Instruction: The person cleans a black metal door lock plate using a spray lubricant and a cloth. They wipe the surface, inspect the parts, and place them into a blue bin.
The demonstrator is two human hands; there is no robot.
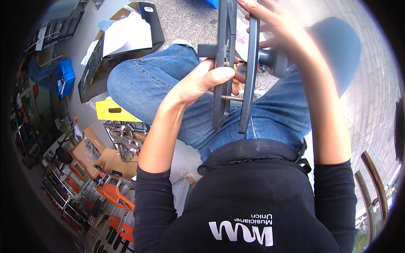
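I hold a dark grey two-part assembly upright above my lap, its halves standing apart. The left part, a long frame [218,104] with a block [207,50] jutting from its side, is gripped by my left hand [210,77]. My thumb lies across its face and some fingertips show in the gap. My right hand [273,23] grasps the upper end of the slightly bowed right bar [248,95]. A dark rounded knob-like piece [278,63] sticks out from that bar. Low in the gap, a thin brass-coloured rod [232,98] spans both parts.
Between my legs, partly hidden, lies an orange and black object [240,69]. To the left stand a black box [155,28] with white paper [126,36], a yellow panel [117,110], metal hardware [125,136] and an open cardboard box [118,164]. A blue bin [66,77] is farther left.
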